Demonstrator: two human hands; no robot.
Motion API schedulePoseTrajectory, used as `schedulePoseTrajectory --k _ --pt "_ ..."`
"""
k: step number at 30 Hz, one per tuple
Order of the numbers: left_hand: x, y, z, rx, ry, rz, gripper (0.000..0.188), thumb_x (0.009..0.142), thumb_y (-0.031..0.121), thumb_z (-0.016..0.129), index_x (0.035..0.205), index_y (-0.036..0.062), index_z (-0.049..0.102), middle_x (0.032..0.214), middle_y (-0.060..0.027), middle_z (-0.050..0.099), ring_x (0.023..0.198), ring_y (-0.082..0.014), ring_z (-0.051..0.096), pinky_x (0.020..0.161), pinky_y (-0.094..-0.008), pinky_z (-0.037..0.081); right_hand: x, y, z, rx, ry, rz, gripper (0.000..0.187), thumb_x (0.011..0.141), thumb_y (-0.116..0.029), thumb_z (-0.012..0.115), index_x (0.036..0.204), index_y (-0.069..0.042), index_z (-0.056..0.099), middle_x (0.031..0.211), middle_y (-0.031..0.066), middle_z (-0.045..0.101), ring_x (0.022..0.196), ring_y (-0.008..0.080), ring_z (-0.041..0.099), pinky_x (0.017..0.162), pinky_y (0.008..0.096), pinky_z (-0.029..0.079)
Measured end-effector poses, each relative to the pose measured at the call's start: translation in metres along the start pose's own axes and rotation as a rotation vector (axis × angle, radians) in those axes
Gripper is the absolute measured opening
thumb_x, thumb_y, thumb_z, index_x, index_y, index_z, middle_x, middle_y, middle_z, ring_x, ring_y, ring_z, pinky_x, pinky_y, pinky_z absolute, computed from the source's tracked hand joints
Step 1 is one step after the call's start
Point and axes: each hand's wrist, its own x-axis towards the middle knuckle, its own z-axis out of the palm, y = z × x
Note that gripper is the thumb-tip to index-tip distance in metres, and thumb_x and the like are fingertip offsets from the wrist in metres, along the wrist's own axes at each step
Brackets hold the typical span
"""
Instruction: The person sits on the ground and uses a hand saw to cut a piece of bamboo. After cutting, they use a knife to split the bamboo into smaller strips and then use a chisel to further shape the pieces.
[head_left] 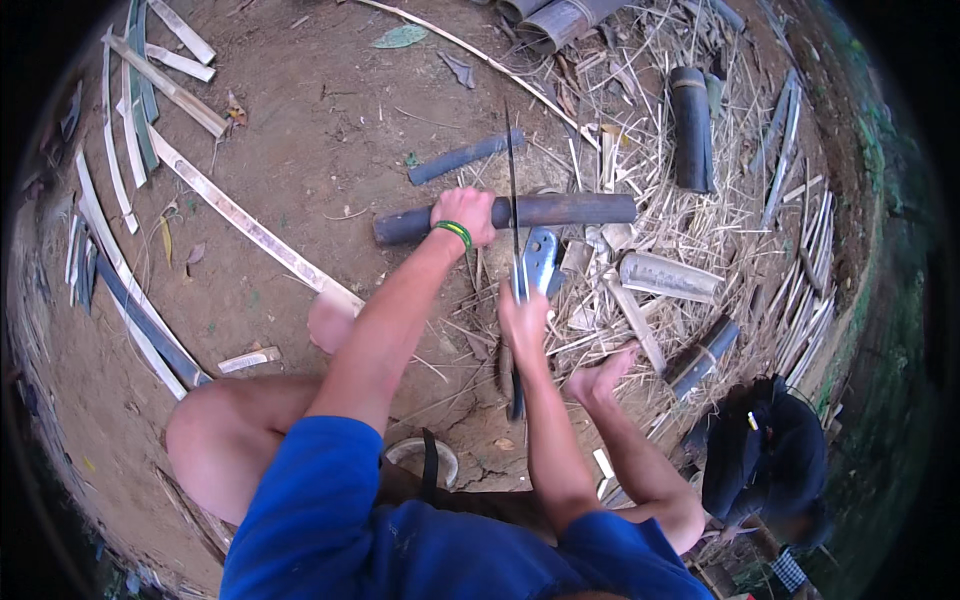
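The left hand wraps the whole bamboo pole on the ground; the right hand grips a knife above it. Split slats lie nearby; this pole looks uncut.

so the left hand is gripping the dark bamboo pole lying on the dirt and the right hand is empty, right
Not quite. In the head view the left hand does grip the dark bamboo pole on the dirt, but the right hand is not empty: it holds a long blade.
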Motion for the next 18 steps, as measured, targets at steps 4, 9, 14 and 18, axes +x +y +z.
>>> schedulePoseTrajectory --k 4,9,14,18 --pt "0.009 0.002 -0.017 0.025 -0.071 -0.052 0.031 0.07 0.021 0.071 0.098 0.0087 0.075 0.099 -0.0201 0.075 0.096 -0.0365 0.073 0.088 -0.0461 0.058 0.002 -0.009 -0.008 -0.044 -0.031 -0.03 0.032 0.093 -0.028 0.064 0.093 0.003 0.073 0.078 0.0288 0.069 0.07 0.0427 0.07 0.066 0.0512 0.053" --pt "0.006 0.001 -0.022 0.032 -0.106 -0.045 0.029 0.069 0.021 0.072 0.095 0.0095 0.077 0.101 -0.0191 0.075 0.099 -0.0354 0.073 0.091 -0.0442 0.058 -0.023 0.02 -0.001 0.055 0.028 -0.008 0.034 0.09 -0.028 0.069 0.091 0.006 0.072 0.078 0.0299 0.069 0.076 0.0419 0.073 0.071 0.0512 0.053" --pt "0.012 -0.007 -0.024 0.025 -0.135 -0.014 0.038 0.066 0.027 0.075 0.099 0.0092 0.075 0.098 -0.0215 0.074 0.097 -0.038 0.072 0.09 -0.0474 0.058 -0.024 0.021 -0.009 -0.043 -0.016 -0.098 0.025 0.091 -0.018 0.064 0.101 0.003 0.073 0.085 0.0305 0.069 0.082 0.0458 0.071 0.076 0.0508 0.055" --pt "0.007 -0.003 -0.029 0.034 -0.154 -0.02 0.037 0.067 0.026 0.075 0.099 0.0089 0.077 0.103 -0.0212 0.074 0.1 -0.0366 0.072 0.092 -0.0452 0.058 -0.043 0.032 0.004 -0.025 0.105 -0.172 0.03 0.092 -0.024 0.065 0.099 0.004 0.073 0.08 0.03 0.069 0.076 0.0443 0.072 0.072 0.05 0.054"
